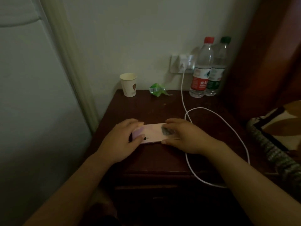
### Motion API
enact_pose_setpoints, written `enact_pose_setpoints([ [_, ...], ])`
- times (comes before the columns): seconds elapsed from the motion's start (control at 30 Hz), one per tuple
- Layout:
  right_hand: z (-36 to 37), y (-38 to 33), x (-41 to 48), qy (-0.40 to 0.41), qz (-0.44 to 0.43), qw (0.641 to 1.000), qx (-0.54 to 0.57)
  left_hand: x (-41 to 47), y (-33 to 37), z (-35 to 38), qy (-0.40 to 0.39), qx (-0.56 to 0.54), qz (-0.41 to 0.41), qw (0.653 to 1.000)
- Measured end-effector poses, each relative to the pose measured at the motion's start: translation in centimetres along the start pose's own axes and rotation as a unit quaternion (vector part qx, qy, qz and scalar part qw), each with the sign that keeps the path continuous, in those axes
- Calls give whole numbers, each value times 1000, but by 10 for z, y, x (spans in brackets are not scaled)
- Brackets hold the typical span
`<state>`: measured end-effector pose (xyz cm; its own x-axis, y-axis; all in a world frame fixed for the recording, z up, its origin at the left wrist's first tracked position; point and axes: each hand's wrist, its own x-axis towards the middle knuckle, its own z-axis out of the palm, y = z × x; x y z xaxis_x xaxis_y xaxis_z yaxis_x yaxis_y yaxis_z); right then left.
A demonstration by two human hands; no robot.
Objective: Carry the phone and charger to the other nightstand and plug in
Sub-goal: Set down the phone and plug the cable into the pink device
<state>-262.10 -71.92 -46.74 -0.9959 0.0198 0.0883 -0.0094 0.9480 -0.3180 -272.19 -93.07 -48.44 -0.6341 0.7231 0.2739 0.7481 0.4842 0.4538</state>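
head view: the room is dim. a dark wooden nightstand gives the surface (162, 111), and a pale pink phone (153, 132) lies flat across its middle, long side running left to right. the left hand (120, 141) is curled over the phone's left end, fingers on the far edge and thumb on the near edge, gripping it. the right hand (180, 137) is closed over the phone's right end the same way, fingers across the top and thumb along the near edge. whether the phone is lifted off the surface or resting on it cannot be told.

a white charger cable (228, 123) hangs from a white charger plug (184, 61) seated in the wall socket (175, 64) above the back of the surface. the cable drops to the surface, loops wide to the right, runs over the front edge and curves back toward the right hand; its end is hidden under that hand.

at the back left stands a paper cup (128, 84), upright. just right of it lies a crumpled green wrapper (157, 90). at the back right corner stand two clear water bottles touching each other: a red-capped bottle (202, 69) in front and a green-capped bottle (217, 69) behind it to the right. a patterned blanket (276, 136) shows at the right edge, beside the surface.
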Motion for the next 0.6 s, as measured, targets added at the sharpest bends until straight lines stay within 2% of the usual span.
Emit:
enact_pose_setpoints([
  [0.1, 2, -6, -3, 14, -19, 1000, 18, 12, 12, 7, -43, -11, 27, 999],
  [0.2, -9, 3, -9, 32, -28, 998, 51, 13, 12, 12, -70, 2, 18, 997],
  [0.33, -32, 32, -23, 89, 13, 995, 40, 11, 9, 18, -48, -2, 18, 999],
  [0.5, -41, 56, -39, 51, 35, 997, 40, 13, 9, 20, -26, -19, 17, 999],
  [0.6, -38, 57, -43, 56, 34, 997, 37, 12, 9, 20, -27, -24, 15, 999],
])
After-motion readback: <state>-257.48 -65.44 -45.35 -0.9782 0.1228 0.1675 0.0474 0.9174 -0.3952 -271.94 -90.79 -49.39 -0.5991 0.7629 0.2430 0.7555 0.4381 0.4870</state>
